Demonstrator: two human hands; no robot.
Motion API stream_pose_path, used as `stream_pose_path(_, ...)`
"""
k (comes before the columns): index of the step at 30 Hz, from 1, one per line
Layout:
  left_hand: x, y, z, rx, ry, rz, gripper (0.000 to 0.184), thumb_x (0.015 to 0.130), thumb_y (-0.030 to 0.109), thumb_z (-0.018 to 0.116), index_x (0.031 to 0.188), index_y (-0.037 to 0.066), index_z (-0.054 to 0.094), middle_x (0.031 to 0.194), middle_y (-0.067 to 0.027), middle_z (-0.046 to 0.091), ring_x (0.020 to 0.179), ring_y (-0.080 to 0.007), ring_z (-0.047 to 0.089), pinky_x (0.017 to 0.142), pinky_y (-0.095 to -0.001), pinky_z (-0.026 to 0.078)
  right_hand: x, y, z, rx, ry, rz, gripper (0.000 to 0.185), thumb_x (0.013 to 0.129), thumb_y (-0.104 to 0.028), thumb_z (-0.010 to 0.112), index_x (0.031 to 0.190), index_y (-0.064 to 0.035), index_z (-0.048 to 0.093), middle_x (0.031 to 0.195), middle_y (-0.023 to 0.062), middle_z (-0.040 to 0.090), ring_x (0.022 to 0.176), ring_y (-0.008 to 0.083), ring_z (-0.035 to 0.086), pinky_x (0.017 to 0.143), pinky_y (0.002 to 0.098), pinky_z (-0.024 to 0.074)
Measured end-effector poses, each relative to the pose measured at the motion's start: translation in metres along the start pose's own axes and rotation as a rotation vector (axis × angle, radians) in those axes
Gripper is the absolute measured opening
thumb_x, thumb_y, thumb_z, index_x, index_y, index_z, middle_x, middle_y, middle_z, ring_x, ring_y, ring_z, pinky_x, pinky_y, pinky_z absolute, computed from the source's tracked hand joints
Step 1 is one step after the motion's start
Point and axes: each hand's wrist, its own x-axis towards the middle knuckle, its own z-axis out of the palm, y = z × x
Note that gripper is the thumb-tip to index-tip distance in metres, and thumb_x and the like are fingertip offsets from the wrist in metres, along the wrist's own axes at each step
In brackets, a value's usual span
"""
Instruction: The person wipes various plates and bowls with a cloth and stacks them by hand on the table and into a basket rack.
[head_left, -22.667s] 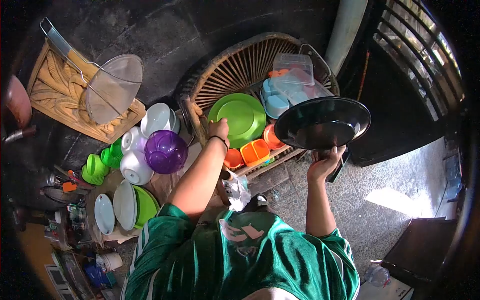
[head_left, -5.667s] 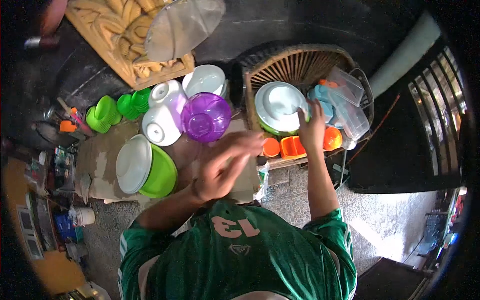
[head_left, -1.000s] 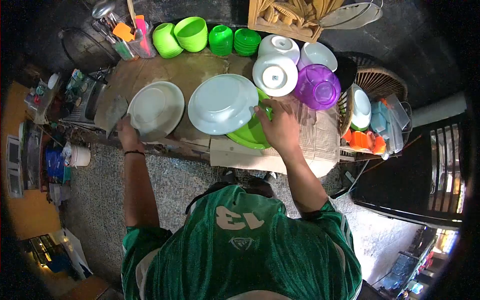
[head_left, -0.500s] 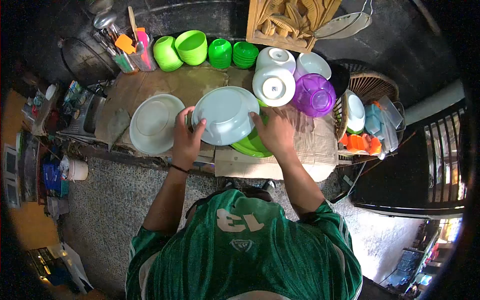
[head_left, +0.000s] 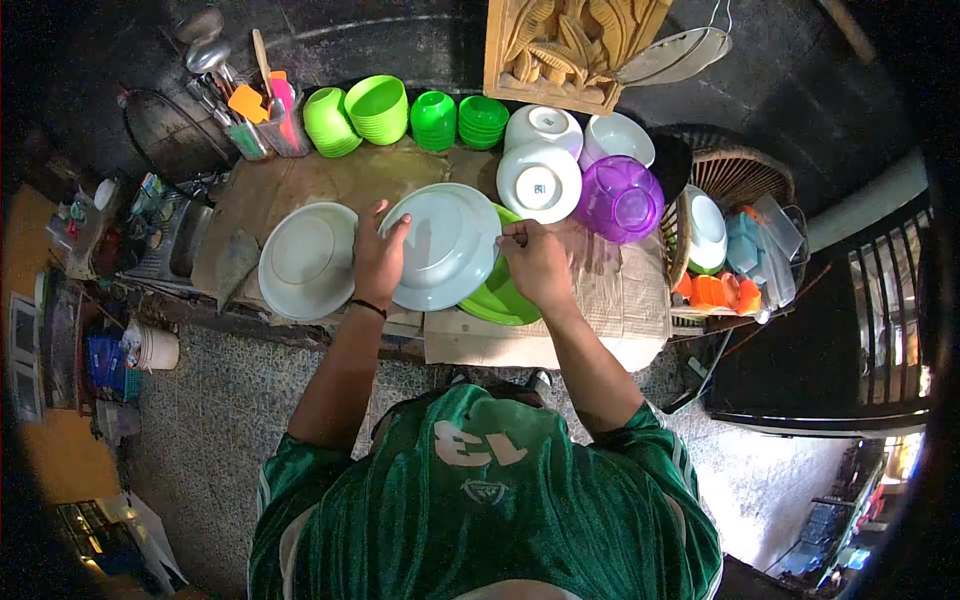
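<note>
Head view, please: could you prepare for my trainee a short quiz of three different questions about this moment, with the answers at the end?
1. Multiple choice. The white plate between the hands partly covers another plate. What colour is this other plate?
A) orange
B) green
C) purple

2. True or false: the purple bowl is nearer to the right hand than to the left hand.

3. Short answer: on which of the person's arms is the dark wristband?

Key:
1. B, green
2. True
3. The left arm
</note>
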Motion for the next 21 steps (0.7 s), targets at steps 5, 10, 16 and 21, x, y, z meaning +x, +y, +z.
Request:
stream_pose_path(5,0.017,0.009,-0.006,0.064,-0.096,-0.107,0.056,0.1,0.033,0.073,0.138,-0.004,0.054,0.128,-0.0234,0.067,0.118,-0.0355,0.066,0.102,-0.0427,0.051,0.013,-0.003,-0.001,0.205,-0.036,-0.001,0.032,0.096,-0.028,0.071,0.117,-0.0034,0.073,0.101,0.0194,0.079,0.099,0.0376,0.075,0.099,0.0498,0.0502)
stream_pose_path(10,0.028,-0.005,-0.007,0.172,-0.143,0.077,0.057,0.1,0.037,0.073,0.136,-0.005,0.058,0.129,-0.0264,0.069,0.12,-0.0358,0.069,0.1,-0.0414,0.053,0.01,-0.017,-0.014,0.221,0.077,0.01,0.034,0.098,-0.026,0.069,0.121,-0.0023,0.073,0.103,0.0225,0.078,0.098,0.0407,0.076,0.089,0.0487,0.0562)
stream_pose_path(16,0.017,0.007,0.014,0.072,-0.083,-0.002,0.054,0.098,0.034,0.075,0.133,-0.004,0.062,0.13,-0.0258,0.069,0.121,-0.0346,0.067,0.104,-0.0403,0.051,0.002,-0.027,-0.015,-0.01,0.162,-0.117,0.046,0.099,-0.031,0.071,0.132,0.0011,0.068,0.116,0.0267,0.076,0.104,0.0463,0.074,0.092,0.0505,0.0571)
stream_pose_path(21,0.009,0.021,0.025,-0.074,-0.111,-0.105,0.048,0.097,0.029,0.077,0.13,-0.003,0.063,0.127,-0.0233,0.07,0.123,-0.0337,0.065,0.105,-0.0404,0.049,-0.002,-0.032,-0.005,-0.115,0.257,-0.27,0.054,0.099,-0.035,0.07,0.141,-0.0019,0.064,0.135,0.0249,0.067,0.118,0.0444,0.067,0.102,0.051,0.0527)
